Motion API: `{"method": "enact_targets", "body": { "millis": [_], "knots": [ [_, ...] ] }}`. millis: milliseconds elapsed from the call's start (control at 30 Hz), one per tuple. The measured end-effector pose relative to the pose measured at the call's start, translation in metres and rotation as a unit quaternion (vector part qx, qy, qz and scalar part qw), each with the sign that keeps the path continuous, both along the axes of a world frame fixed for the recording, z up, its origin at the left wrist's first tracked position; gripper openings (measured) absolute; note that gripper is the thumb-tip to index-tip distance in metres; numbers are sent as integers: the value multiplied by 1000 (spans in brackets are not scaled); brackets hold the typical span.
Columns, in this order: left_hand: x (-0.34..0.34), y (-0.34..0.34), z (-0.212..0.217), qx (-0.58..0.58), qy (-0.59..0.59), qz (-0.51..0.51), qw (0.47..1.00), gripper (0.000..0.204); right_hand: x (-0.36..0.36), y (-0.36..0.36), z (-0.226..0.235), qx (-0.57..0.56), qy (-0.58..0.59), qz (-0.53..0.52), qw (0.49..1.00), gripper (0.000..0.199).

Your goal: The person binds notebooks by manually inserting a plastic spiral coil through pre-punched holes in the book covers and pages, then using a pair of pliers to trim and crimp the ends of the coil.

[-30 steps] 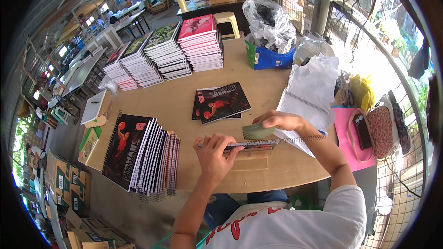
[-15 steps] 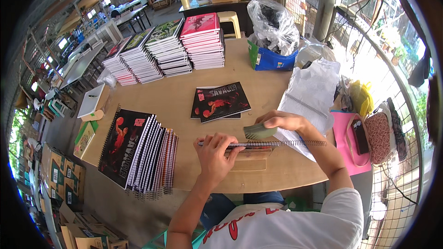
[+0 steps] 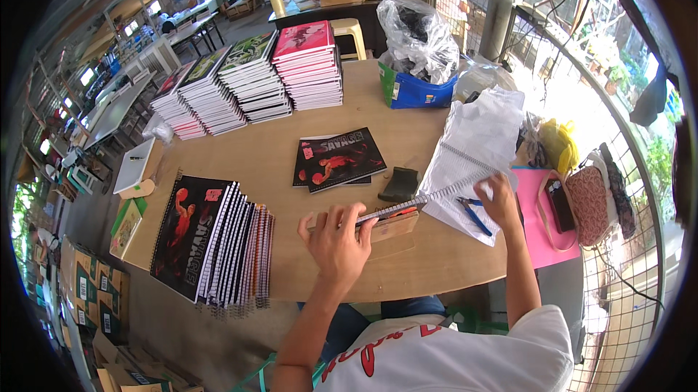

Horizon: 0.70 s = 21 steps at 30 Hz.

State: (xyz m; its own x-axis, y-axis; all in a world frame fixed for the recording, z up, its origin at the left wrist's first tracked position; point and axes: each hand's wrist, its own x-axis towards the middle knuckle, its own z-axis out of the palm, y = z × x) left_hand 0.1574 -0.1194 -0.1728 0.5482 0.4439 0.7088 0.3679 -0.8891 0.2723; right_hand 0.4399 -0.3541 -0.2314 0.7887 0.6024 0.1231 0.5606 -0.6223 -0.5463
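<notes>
So the left hand (image 3: 336, 241) has a firm grip on a spiral notebook (image 3: 401, 210), thumb on the near side and fingers over the far side, holding it on edge above the near part of the table (image 3: 313, 276) with the spine up. A wire coil (image 3: 458, 186) runs along that spine and sticks out well past it to the right, and the right hand (image 3: 498, 201) has its fingertips pinched together at the far end of it. Right by that hand, blue-handled pliers (image 3: 478, 217) are lying on crumpled white paper (image 3: 476, 126). Just behind the notebook there's a dark green block (image 3: 399, 184) on the table, and past that 2 black notebooks (image 3: 340, 159) overlap flat. Over to the left is a leaning pile of spiral notebooks (image 3: 190, 236), black cover on top. Further back you get 4 tall notebook stacks (image 3: 309, 72), then a blue container (image 3: 420, 92) with clear plastic in it. Pink sheet (image 3: 529, 206) and a patterned pouch (image 3: 586, 206) sit off to the right.
</notes>
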Motion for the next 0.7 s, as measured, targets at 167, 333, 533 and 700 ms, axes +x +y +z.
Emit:
{"method": "enact_targets", "body": {
  "millis": [167, 333, 533, 700],
  "knots": [
    [5, 14, 16, -71, 87, -116, 987, 29, -47, -51, -79, -30, -220, -5, 975, 70],
    [7, 20, 16, -73, 64, -160, 982, 26, -41, -49, -54, -60, -217, -86, 970, 57],
    [2, 16, 12, -72, 57, -156, 984, 17, -109, -32, 31, 414, -34, -25, 909, 26],
    [-2, 9, 7, -59, 73, -153, 984, 16, -195, 41, 77, 99, -148, 66, 982, 43]
  ]
}}
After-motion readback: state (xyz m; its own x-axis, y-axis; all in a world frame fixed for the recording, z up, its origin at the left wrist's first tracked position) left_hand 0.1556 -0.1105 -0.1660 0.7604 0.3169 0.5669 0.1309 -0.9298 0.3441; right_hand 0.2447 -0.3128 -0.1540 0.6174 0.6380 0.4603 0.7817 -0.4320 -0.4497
